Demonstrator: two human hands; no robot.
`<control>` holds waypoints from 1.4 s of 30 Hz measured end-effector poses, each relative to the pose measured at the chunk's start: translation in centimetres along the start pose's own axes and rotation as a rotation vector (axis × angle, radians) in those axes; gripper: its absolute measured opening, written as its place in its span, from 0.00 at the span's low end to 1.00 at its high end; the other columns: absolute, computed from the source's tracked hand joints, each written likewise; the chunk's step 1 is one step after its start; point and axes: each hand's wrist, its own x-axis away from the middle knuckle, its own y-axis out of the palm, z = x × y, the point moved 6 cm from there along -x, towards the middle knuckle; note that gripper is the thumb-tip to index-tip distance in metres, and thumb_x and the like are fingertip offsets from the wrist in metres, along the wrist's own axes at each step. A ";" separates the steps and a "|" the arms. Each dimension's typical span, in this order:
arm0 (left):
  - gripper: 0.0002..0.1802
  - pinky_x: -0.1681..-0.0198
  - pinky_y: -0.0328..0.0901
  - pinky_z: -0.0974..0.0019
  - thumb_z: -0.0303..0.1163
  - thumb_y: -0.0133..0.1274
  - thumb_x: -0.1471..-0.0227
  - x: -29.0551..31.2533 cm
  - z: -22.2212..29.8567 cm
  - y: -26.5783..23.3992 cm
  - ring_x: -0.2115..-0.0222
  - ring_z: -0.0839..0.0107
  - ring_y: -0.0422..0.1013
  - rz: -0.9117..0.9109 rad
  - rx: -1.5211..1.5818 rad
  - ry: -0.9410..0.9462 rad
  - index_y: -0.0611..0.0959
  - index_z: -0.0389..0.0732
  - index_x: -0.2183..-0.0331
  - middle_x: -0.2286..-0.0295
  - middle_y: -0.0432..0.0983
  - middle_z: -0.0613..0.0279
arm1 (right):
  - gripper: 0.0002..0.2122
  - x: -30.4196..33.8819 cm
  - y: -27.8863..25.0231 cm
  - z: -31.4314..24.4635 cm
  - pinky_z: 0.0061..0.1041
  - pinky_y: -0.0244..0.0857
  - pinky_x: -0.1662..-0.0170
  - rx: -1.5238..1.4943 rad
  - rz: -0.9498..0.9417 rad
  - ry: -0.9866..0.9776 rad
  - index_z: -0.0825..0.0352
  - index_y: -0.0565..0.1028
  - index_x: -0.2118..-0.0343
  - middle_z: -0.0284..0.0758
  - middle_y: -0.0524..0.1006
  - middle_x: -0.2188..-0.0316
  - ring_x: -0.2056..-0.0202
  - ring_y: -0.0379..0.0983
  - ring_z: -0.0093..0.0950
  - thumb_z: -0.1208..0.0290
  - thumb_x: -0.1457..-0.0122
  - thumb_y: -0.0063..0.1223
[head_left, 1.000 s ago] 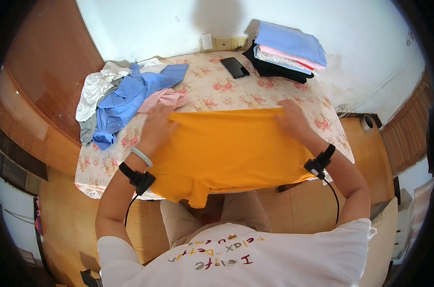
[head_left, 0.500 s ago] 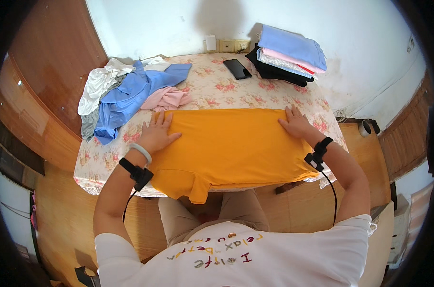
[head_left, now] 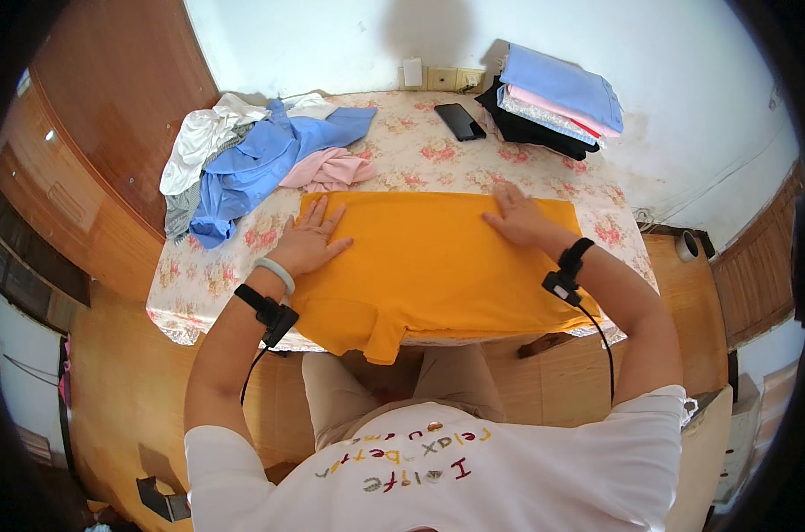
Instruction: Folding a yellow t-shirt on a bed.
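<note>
- A table (head_left: 411, 146) wears a pale cloth (head_left: 622, 266) of pink and red flowers, scalloped along the near hem.
- Center front, a yellow shirt (head_left: 429, 257) spreads flat, one sleeve jutting past the near edge.
- At far left, a loose heap (head_left: 252, 164) of white, blue, gray and pink garments sprawls just beyond the shirt.
- At far right, a neat stack (head_left: 558, 102) of folded clothes rests on its black bottom layer.
- A dark phone (head_left: 460, 122) lies between heap and stack, nearer the stack.

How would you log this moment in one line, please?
left hand: open on shirt; right hand: open on shirt; pile: far left; stack: far right
</note>
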 end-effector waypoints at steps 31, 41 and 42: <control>0.37 0.34 0.42 0.47 0.52 0.46 0.43 12.3 4.9 1.7 0.36 0.50 0.50 0.383 0.042 0.117 0.63 0.44 0.38 0.37 0.55 0.50 | 0.32 16.0 3.9 -6.3 0.45 0.37 0.32 0.001 0.256 -0.170 0.64 0.58 0.35 0.46 0.53 0.34 0.33 0.47 0.40 0.55 0.40 0.49; 0.35 0.35 0.47 0.48 0.38 0.52 0.49 17.7 0.9 2.5 0.38 0.50 0.53 0.563 0.164 0.061 0.66 0.45 0.39 0.38 0.57 0.53 | 0.28 21.0 4.9 0.9 0.45 0.39 0.32 0.215 0.425 0.065 0.66 0.60 0.37 0.46 0.57 0.35 0.34 0.51 0.41 0.63 0.40 0.49; 0.35 0.35 0.47 0.48 0.38 0.52 0.49 18.4 1.2 2.5 0.38 0.50 0.53 0.562 0.162 0.054 0.66 0.45 0.39 0.38 0.57 0.53 | 0.28 20.9 4.6 -0.4 0.45 0.39 0.32 0.212 0.424 0.058 0.66 0.60 0.37 0.46 0.57 0.35 0.34 0.51 0.41 0.63 0.40 0.49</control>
